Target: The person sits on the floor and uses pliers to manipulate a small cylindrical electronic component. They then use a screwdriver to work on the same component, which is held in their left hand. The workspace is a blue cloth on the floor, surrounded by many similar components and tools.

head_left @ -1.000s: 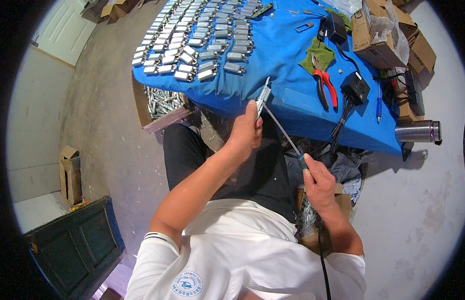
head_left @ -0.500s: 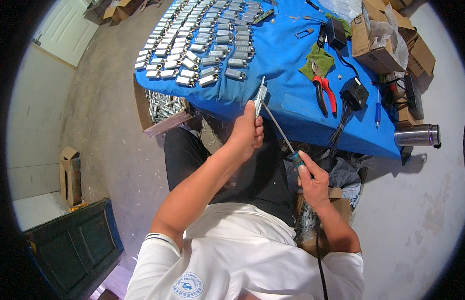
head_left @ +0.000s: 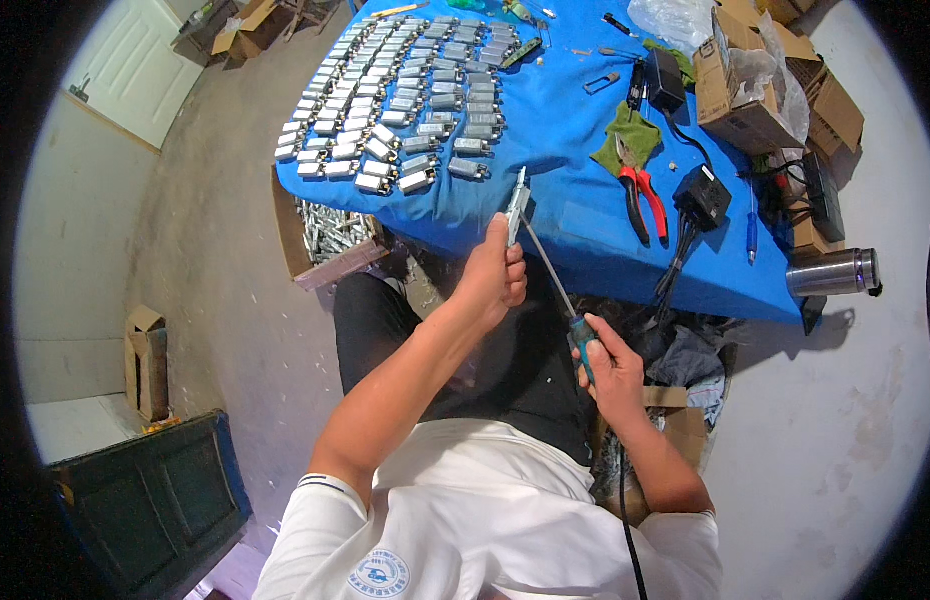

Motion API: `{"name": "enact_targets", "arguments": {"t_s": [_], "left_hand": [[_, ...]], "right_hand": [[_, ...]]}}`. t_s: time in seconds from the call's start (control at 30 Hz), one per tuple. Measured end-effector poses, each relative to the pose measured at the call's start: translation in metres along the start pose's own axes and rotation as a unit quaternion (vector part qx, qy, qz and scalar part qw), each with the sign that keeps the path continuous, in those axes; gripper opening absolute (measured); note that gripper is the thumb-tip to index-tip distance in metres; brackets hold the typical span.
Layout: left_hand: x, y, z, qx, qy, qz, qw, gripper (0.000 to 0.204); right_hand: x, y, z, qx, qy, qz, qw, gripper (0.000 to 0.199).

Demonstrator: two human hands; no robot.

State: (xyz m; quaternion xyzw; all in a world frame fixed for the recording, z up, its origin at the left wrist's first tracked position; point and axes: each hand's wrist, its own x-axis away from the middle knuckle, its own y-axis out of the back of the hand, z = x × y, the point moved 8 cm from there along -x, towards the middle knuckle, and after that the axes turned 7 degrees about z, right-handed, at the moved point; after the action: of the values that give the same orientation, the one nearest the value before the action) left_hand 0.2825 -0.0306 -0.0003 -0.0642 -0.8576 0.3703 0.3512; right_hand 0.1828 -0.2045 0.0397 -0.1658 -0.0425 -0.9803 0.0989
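My left hand is closed around a slender silver metal piece, whose narrow end points up and away from me past the thumb. In my right hand is a screwdriver, gripped by its teal handle. Its long thin shaft slants up to the left, and the tip meets or lies right beside the silver piece; exact contact is too small to tell. Both hands are over my lap at the near edge of the blue-covered table. Beyond them, many small silver metal blocks are laid out in rows.
Red-handled pliers lie on a green cloth, near black adapters and cords. A blue pen and steel flask are at the right. A carton of metal parts stands below the table's left side; open cardboard boxes are at far right.
The screwdriver handle has come lower and slightly left with my right hand, showing more of it. My left hand keeps its grip on the silver piece. The whole view has shifted a little.
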Motion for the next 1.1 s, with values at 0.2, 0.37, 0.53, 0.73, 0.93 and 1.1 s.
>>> {"name": "enact_targets", "arguments": {"t_s": [0.2, 0.37, 0.53, 0.73, 0.93, 1.1], "left_hand": [[0.007, 0.007, -0.003, -0.017, 0.005, -0.023, 1.0, 0.052], [0.005, 0.007, -0.001, -0.025, -0.001, -0.016, 1.0, 0.053], [0.002, 0.012, 0.002, -0.035, 0.01, -0.02, 0.999, 0.053], [0.002, 0.012, 0.0, -0.035, 0.021, -0.022, 0.999, 0.051], [0.0, 0.003, -0.007, -0.041, 0.011, -0.026, 0.999, 0.049], [0.0, 0.002, -0.007, -0.025, 0.02, -0.028, 0.999, 0.048]], "right_hand": [[0.002, -0.007, 0.024, -0.002, 0.057, 0.043, 0.997, 0.045], [0.004, -0.013, 0.029, -0.093, -0.06, 0.08, 0.991, 0.047], [0.001, -0.014, 0.055, 0.298, 0.221, -0.003, 0.929, 0.047], [0.003, -0.016, 0.066, 0.39, 0.175, -0.02, 0.904, 0.049], [0.001, -0.002, 0.067, 0.425, 0.187, -0.024, 0.885, 0.049], [-0.005, 0.015, 0.027, 0.001, -0.064, 0.051, 0.997, 0.044]]}}
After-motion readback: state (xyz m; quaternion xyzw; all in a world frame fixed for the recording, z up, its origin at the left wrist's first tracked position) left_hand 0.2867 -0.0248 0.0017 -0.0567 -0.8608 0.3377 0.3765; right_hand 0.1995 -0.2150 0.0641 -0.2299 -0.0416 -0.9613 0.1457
